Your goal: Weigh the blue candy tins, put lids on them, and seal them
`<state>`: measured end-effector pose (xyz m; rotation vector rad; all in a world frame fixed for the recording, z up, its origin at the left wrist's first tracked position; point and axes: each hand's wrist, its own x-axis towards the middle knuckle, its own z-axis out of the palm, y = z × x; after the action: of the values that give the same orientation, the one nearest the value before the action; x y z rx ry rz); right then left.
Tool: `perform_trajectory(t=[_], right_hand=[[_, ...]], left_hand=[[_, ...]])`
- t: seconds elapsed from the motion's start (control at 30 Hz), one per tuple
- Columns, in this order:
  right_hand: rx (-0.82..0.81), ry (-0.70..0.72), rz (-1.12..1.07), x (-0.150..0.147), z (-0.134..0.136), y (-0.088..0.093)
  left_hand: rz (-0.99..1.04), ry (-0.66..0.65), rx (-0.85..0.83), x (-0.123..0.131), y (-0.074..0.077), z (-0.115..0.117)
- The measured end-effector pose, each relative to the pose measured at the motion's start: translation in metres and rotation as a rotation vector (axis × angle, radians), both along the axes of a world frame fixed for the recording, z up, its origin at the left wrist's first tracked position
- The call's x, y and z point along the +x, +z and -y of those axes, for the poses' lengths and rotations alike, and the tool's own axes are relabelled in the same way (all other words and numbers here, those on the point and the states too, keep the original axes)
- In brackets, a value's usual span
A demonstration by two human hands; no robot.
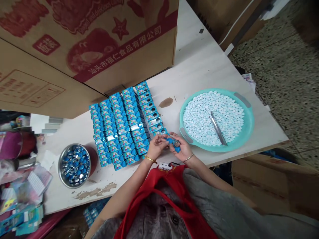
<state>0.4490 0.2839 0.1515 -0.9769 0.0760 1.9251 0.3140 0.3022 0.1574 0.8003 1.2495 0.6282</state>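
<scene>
My left hand is closed in a pinch at the edge of some small round blue caps. Curled around several of these caps is my right hand, palm up. Both hands meet just in front of my chest, at the near end of the rightmost row of small blue printed boxes. The boxes in that row show dark round openings at one end. Further left, several more rows of blue boxes stand close together, many with a blue cap in the round opening.
A turquoise basin of small pale candies stands to the right, a metal scoop lying in it. At left is a steel bowl of blue and silver caps. A large carton stands behind the boxes.
</scene>
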Motion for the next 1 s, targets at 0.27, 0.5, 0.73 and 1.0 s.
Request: perform_trajectory(t=[0.27,0.5,0.73,1.0], right_hand=[[-0.035,-0.111,0.076,0.008,-0.001,-0.003],[-0.071,-0.048,0.08,0.011,0.005,-0.005],[-0.121,-0.015,0.181,0.0,-0.002,-0.005],[-0.162,-0.009,0.176,-0.02,-0.011,0.003]], left_hand=[[-0.829,-0.344,0.352,0.005,-0.002,-0.052],[-1.2,-0.787,0.154,0.019,0.002,-0.088],[-1.009,-0.652,0.307,0.01,0.003,-0.069],[-0.426,-0.42,0.478,-0.009,0.006,-0.029]])
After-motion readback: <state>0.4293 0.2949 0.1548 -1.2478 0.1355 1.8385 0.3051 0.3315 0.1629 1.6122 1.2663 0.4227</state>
